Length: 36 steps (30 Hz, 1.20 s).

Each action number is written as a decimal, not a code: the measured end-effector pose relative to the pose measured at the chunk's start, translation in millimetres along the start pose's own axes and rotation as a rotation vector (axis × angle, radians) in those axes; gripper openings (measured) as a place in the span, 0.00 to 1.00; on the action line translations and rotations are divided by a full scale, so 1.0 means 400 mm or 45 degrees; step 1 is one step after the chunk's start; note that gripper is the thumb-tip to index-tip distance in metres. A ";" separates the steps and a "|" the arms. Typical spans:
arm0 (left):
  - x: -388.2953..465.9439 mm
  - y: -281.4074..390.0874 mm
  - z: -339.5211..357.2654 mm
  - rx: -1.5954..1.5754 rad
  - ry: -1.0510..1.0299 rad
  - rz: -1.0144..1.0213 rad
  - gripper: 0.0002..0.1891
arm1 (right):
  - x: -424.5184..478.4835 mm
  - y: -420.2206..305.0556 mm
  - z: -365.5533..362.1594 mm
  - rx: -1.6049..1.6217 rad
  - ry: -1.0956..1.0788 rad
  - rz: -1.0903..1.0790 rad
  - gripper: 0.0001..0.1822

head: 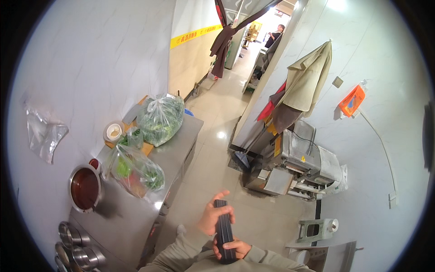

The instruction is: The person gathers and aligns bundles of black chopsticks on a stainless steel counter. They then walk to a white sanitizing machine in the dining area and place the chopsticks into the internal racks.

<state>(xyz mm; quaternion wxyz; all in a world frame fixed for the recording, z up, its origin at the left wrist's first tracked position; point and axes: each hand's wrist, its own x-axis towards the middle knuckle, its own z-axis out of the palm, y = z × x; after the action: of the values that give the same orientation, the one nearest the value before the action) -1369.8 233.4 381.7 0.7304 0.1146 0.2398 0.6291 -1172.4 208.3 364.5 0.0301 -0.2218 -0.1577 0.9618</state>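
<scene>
Both hands hold a bundle of long, dark, ribbed sticks (224, 231), which look like black chopsticks, close to my body. My left hand (214, 215) wraps the upper part, its thumb across the front and its index finger pointing up past the end. Around the lower part are the fingers and thumb of my right hand (234, 248). To the left of the hands stands a stainless steel table (136, 217). On it lie a clear plastic bag of mixed vegetables (136, 171) and a larger tied bag of leafy greens (161, 119).
A steel pot of red-brown sauce (85, 188) and steel bowls (83, 255) are at left. A metal machine (302, 159), a grey-green stool (312, 230) and a broom (243, 158) stand at right. Beyond the doorway is a person (274, 35).
</scene>
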 end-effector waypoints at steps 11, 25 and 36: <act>0.001 0.059 -0.028 0.180 -0.121 -0.373 0.23 | 0.076 0.083 0.058 0.227 0.123 -0.302 0.27; 0.058 0.102 -0.012 0.403 -0.402 -0.045 0.26 | 0.128 0.169 0.105 0.266 0.037 -0.553 0.28; 0.105 0.216 -0.061 1.065 -0.806 0.171 0.14 | 0.184 0.120 0.153 0.243 0.039 -0.540 0.29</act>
<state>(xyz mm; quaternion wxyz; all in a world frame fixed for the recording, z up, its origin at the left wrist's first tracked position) -1452.7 286.9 392.7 0.6170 0.5959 0.2302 0.4597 -1264.4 154.4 370.6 0.2546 -0.1945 -0.1087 0.9410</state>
